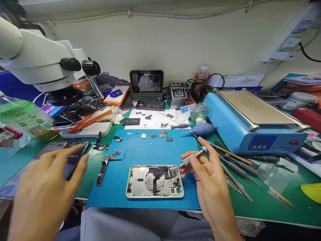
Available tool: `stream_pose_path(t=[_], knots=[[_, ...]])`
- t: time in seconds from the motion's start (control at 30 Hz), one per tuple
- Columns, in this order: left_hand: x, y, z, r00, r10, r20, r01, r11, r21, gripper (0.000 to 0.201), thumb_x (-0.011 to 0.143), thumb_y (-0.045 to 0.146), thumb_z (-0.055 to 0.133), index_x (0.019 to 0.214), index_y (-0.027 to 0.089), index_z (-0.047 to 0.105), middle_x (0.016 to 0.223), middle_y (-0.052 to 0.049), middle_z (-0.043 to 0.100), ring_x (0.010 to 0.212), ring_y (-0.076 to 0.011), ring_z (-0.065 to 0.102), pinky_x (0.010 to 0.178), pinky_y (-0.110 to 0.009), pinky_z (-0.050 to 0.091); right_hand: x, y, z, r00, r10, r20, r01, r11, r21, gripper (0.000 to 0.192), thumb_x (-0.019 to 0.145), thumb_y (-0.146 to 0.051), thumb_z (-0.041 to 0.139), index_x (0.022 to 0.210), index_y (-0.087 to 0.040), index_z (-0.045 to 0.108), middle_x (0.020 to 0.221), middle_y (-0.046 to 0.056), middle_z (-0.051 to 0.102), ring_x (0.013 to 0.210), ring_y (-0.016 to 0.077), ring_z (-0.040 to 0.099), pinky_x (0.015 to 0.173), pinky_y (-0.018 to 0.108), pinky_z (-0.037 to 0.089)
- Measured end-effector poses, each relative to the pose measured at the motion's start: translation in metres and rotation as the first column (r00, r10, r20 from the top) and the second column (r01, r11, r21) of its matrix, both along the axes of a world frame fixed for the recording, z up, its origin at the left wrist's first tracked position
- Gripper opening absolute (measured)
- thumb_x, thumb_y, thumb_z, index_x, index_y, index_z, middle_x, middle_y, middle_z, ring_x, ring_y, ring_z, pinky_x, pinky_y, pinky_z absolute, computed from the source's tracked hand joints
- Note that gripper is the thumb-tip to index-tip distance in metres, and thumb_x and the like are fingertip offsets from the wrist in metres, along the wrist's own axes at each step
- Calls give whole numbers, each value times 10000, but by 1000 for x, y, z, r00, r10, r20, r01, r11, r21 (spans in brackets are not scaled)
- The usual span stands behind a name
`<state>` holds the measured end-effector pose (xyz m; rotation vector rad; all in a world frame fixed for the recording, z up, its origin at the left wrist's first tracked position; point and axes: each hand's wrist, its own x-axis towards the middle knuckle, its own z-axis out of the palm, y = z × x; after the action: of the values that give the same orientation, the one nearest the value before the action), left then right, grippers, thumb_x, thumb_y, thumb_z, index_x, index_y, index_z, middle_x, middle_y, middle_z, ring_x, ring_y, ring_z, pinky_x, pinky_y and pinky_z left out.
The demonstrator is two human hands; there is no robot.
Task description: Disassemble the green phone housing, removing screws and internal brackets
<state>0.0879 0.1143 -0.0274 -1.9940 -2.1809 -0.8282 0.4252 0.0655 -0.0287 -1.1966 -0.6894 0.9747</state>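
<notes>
At about nine o'clock from the blue mat (140, 187), the left hand (47, 187) hangs blurred above the bench, fingers spread and loosely straight, holding nothing. Just beyond its fingertips lie two dark phones (72, 150) flat on the green table (263, 204). Above them, at ten o'clock, a white microscope (45, 63) leans over a stack of phone parts.

At the mat's near middle lies the opened phone housing (154, 181): a pale green frame with rounded corners, lying flat with its inside facing up, silvery plate within, a round coil at the centre crossed by a dark flex strip, and black parts clustered in its upper right corner. Small screws and brackets (155, 135) are scattered along the mat's far edge at twelve o'clock.

At three o'clock of the housing, the right hand (208, 180) pinches a slim grey screwdriver (194, 157) between thumb and fingers, its tip set down at the housing's upper right corner. Further right, at two o'clock, sits a blue heating plate machine (250, 127), with loose tools (238, 167) lying before it.
</notes>
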Motion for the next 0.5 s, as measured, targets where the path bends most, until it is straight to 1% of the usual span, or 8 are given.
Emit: stream_pose_path(t=[0.03, 0.07, 0.1, 0.13, 0.17, 0.2, 0.27, 0.5], knots=[[20, -8, 1, 989, -131, 70, 128, 991, 45, 396, 1044, 599, 533, 1332, 399, 718, 1358, -83, 683, 1325, -449, 595, 1123, -644, 465, 0, 0, 0, 1000, -1, -2, 1, 1000, 1, 768, 929, -496, 800, 1591, -317, 454, 1026, 37, 749, 745, 189, 686, 651, 332, 617], [40, -16, 2, 935, -307, 180, 307, 951, 24, 287, 1050, 552, 578, 1211, 412, 771, 1277, -45, 728, 1204, -373, 676, 1028, -535, 555, 0, 0, 0, 1000, -1, -4, 1, 1000, 3, 767, 931, -494, 799, 1593, -319, 452, 1029, 36, 749, 749, 190, 687, 652, 332, 617], [60, -21, 3, 839, -444, 315, 472, 882, -15, 245, 1048, 527, 620, 1182, 422, 795, 1212, -26, 760, 1081, -311, 722, 908, -436, 609, 0, -1, 0, 1000, 0, -7, 0, 1000, 6, 759, 938, -491, 794, 1594, -319, 452, 1036, 37, 749, 758, 192, 691, 656, 331, 618], [79, -25, 2, 735, -514, 443, 587, 809, -35, 233, 1035, 506, 666, 1200, 423, 809, 1133, -19, 789, 922, -259, 740, 767, -359, 624, 0, -1, 1, 1000, 6, -14, -6, 1000, 9, 748, 946, -484, 788, 1594, -319, 452, 1045, 38, 749, 772, 192, 695, 665, 328, 619], [95, -27, 2, 655, -517, 551, 644, 764, -48, 261, 1027, 485, 700, 1258, 422, 803, 1091, -14, 805, 827, -226, 731, 703, -319, 619, 0, -2, 1, 1000, 15, -23, -15, 1000, 13, 737, 955, -476, 780, 1595, -318, 451, 1054, 40, 749, 785, 192, 700, 674, 324, 620], [109, -28, 1, 576, -514, 636, 692, 720, -44, 290, 1025, 463, 715, 1300, 418, 797, 1048, -9, 820, 771, -206, 720, 664, -294, 613, 0, -3, 2, 999, 27, -34, -27, 999, 19, 729, 964, -469, 774, 1597, -316, 447, 1063, 41, 750, 799, 191, 706, 686, 320, 621], [129, -26, -3, 460, -503, 732, 718, 695, 26, 311, 1009, 433, 747, 1314, 420, 802, 1013, 8, 848, 735, -189, 717, 639, -267, 613, 1, -3, 2, 997, 49, -53, -47, 998, 33, 714, 977, -456, 763, 1598, -313, 443, 1071, 42, 751, 809, 185, 710, 711, 314, 622], [153, -21, -14, 330, -465, 821, 736, 672, 85, 225, 1022, 339, 753, 1214, 393, 857, 1124, 5, 869, 975, -222, 825, 783, -275, 671, 1, -4, 1, 995, 74, -61, -69, 995, 76, 636, 991, -421, 758, 1550, -319, 473, 1073, 40, 749, 790, 174, 727, 725, 312, 632]])
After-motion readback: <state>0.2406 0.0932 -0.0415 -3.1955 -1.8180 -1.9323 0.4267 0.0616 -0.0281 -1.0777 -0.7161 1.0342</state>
